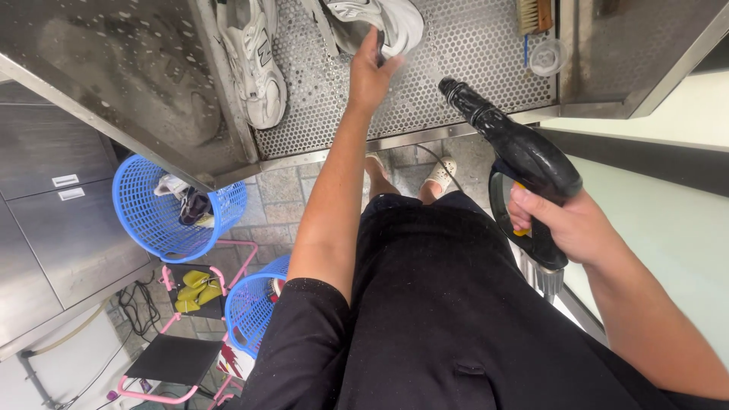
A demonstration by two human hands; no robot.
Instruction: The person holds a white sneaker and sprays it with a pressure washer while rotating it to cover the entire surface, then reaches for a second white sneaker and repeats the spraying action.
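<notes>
— Over the perforated steel wash tray (pixel 471 68), what is each hand doing?

— The left hand (pixel 370 72) reaches out to the far side of that tray and is closed on the edge of a white, grey-trimmed sneaker (pixel 380 19), pinning it, I judge, so the jet cannot push it about. The right hand (pixel 566 224) is wrapped round the grip of a black plastic pressure spray gun (pixel 516 156), finger on its yellow trigger, nozzle aimed at the shoe; a faint mist shows between them.

— And the hands are apart?

— Well apart, the right held back on the near side of the tray.

— What else lies around it?

— A second white sneaker (pixel 254 64) rests at the tray's left edge, a wooden scrubbing brush (pixel 534 15) and a clear plastic cup (pixel 547 55) at its right. Below the tray's left corner stands a blue plastic mesh basket (pixel 156 220) holding more shoes.
</notes>
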